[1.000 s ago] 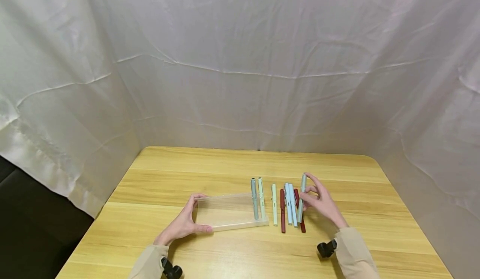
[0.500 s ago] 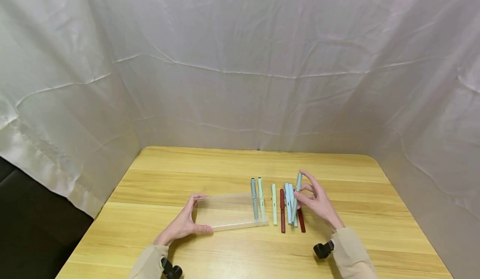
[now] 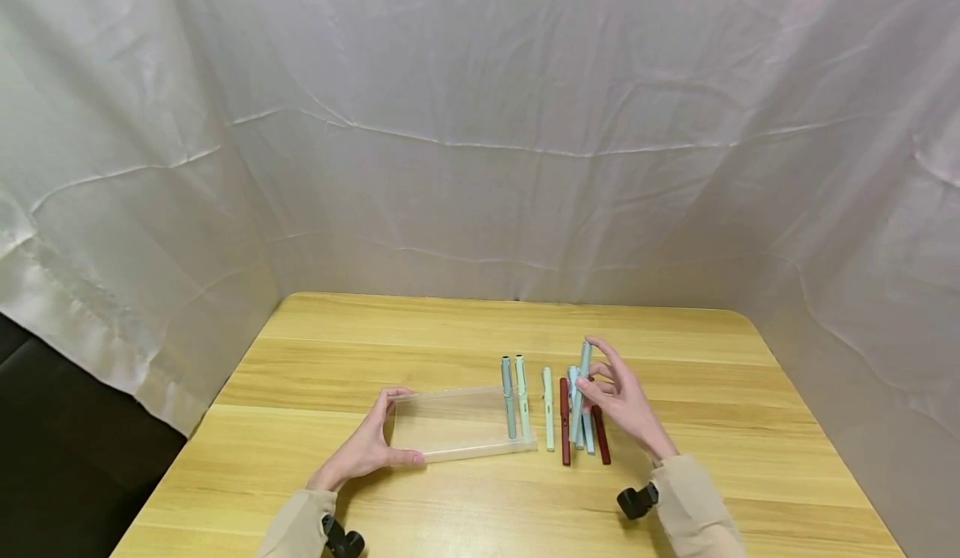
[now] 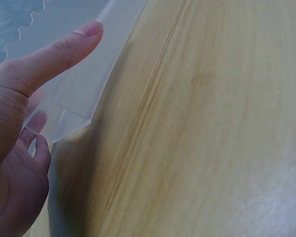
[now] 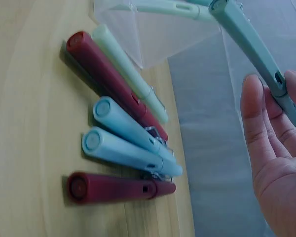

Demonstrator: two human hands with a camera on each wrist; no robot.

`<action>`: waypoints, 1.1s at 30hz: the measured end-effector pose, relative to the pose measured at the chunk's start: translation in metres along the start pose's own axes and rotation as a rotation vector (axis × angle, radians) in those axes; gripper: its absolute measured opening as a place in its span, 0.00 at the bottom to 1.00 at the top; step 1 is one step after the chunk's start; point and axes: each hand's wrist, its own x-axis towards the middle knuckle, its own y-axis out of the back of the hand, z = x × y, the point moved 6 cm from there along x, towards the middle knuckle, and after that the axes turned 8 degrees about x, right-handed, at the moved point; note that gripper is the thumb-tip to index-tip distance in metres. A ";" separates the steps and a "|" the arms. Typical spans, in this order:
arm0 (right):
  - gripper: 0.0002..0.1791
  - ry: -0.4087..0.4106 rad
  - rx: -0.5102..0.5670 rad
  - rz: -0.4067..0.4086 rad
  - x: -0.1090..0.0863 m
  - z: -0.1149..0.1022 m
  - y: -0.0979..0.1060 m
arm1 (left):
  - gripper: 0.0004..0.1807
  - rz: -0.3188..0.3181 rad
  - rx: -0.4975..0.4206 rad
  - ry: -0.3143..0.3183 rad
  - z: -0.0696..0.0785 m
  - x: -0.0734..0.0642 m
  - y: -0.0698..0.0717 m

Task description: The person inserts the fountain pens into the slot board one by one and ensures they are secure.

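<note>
My left hand (image 3: 371,445) grips the left end of a clear plastic pen tray (image 3: 450,425), thumb on its near edge and fingers on the far one. Its wavy notched edge shows in the left wrist view. Across the tray's right end lie a grey-teal pen (image 3: 508,400) and a mint pen (image 3: 522,408). Above the loose pens, my right hand (image 3: 626,404) pinches another grey-teal pen (image 5: 251,44), tilted and clear of the table. Below it lie two light blue pens (image 5: 130,121), partly hidden in the head view, and a dark red pen (image 5: 118,187).
Between the tray and the blue pens lie a pale green pen (image 3: 548,412) and a second dark red pen (image 3: 565,425). The wooden table (image 3: 480,508) ends at pale curtains (image 3: 480,208) behind and at the sides.
My right hand has carried the grey-teal pen leftward, from over the right-hand red pen to over the light blue pens. My left hand and the tray have stayed put.
</note>
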 end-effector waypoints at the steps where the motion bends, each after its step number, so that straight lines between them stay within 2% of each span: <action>1: 0.41 0.004 -0.003 -0.004 0.000 0.000 -0.002 | 0.53 0.000 -0.001 0.000 0.000 0.000 0.000; 7: 0.39 0.033 -0.050 -0.004 0.002 -0.004 -0.012 | 0.53 0.000 0.002 0.004 -0.001 0.000 0.000; 18: 0.36 0.039 -0.104 0.067 0.005 -0.008 -0.029 | 0.54 0.004 0.007 -0.006 0.001 0.000 0.001; 28: 0.37 0.031 -0.077 0.087 0.008 -0.009 -0.052 | 0.53 0.009 0.012 -0.022 -0.002 0.000 0.001; 33: 0.36 0.047 -0.102 0.095 0.010 -0.009 -0.060 | 0.53 0.012 0.016 -0.021 -0.002 0.000 0.002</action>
